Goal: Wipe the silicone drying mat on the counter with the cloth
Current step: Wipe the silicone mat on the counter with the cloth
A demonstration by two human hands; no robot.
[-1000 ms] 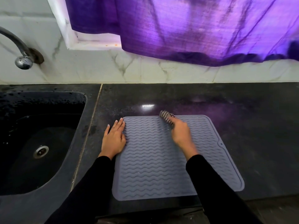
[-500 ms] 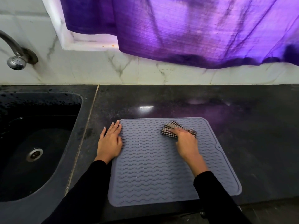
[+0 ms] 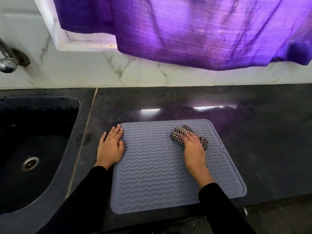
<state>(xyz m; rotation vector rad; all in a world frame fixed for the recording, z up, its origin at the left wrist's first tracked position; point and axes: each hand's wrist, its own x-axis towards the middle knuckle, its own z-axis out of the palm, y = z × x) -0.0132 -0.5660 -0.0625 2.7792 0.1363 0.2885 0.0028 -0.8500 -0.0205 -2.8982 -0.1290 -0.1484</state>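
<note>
- The tap (image 3: 7,62) is cut off at the left edge; only its spout end and wall flange show.
- The sink (image 3: 55,168) runs out of the picture at left and bottom, its dark basin hard to read apart from the metal drain (image 3: 30,163).
- The purple curtain (image 3: 194,31) hides most of the window behind it, and its top is cut off.
- Part of the checked cloth (image 3: 181,133) lies hidden under the right hand (image 3: 194,149); bunched ends show to the left of the fingers and to their right.
- Both forearms, in black sleeves (image 3: 81,196), leave the frame at the bottom.
- Right-hand grip: the fingers lie over the cloth and bend down onto it, pressing it against the mat's far right part. Whether the thumb is tucked under the cloth cannot be told.
- Left hand (image 3: 110,147): flat, fingers straight and together, holding nothing; it rests on the mat's left edge, partly on the dark bench (image 3: 253,132).
- The grey silicone drying mat (image 3: 152,174), ridged in waves, lies flat on the bench just right of the sink, its near edge close to the bench's front edge.
</note>
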